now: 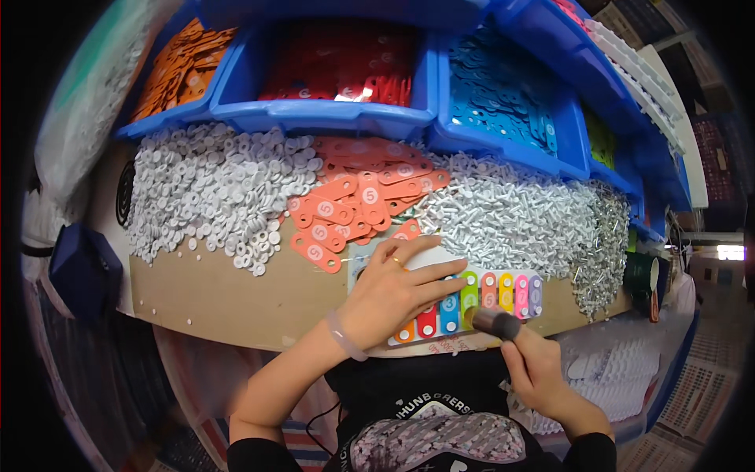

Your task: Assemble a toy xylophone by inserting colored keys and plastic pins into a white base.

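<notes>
A toy xylophone (535,296) with a white base and a row of coloured bars lies near the table's front edge. My left hand (395,289) rests over its left part, fingers stretched out and spread, hiding some bars. The fingertips reach the blue and green bars. My right hand (537,371) is closed round a hammer, its handle mostly hidden in the fist. The dark hammer head (495,322) is over the lower end of the green bar; whether it touches cannot be seen. White pins show at the ends of the bars.
Behind my hands lie heaps of white washers (228,185), coral bars (370,197), white pins (503,216) and silver screws or pins (602,248). Blue bins (330,116) with orange, red and blue bars line the back. A dark blue object (85,271) stands at the left edge.
</notes>
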Demonstrator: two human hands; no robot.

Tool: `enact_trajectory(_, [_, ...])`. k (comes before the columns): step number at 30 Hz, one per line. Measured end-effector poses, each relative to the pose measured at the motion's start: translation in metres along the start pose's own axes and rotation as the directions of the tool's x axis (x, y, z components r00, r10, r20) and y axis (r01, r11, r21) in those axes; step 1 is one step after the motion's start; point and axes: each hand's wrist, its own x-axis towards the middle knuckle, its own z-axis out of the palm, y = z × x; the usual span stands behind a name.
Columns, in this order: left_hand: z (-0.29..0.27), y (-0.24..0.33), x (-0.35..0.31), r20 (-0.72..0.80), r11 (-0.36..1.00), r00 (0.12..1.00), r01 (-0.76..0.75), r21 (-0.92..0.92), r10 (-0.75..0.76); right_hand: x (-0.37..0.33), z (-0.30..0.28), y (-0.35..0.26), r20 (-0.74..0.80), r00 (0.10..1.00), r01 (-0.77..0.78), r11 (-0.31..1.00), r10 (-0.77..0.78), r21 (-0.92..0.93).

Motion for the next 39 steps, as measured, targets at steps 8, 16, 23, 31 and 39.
enact_trajectory(8, [-0.004,0.004,0.007,0.046,0.999,0.998,0.033,0.024,-0.034,-0.013,0.017,0.011,-0.070,0.981,0.179,0.983,-0.181,-0.045])
enact_trajectory(16, [-0.003,0.009,0.009,0.050,0.996,0.995,0.081,0.030,-0.082,-0.031,0.005,0.022,-0.140,0.985,0.090,0.995,-0.097,-0.051])
enact_trajectory(23, [-0.005,0.015,0.011,0.047,0.991,0.990,0.132,0.014,-0.133,-0.044,0.005,0.040,-0.216,0.975,0.050,0.998,-0.056,-0.037])
enact_trajectory(31, [-0.006,0.022,0.011,0.065,0.986,0.987,0.144,0.079,-0.150,-0.058,0.001,0.050,-0.258,0.965,-0.049,0.999,0.050,0.009])
enact_trajectory(39, [-0.003,0.030,0.007,0.042,0.966,0.968,0.241,0.089,-0.246,-0.079,-0.006,0.058,-0.319,0.939,-0.087,0.988,0.124,0.126])
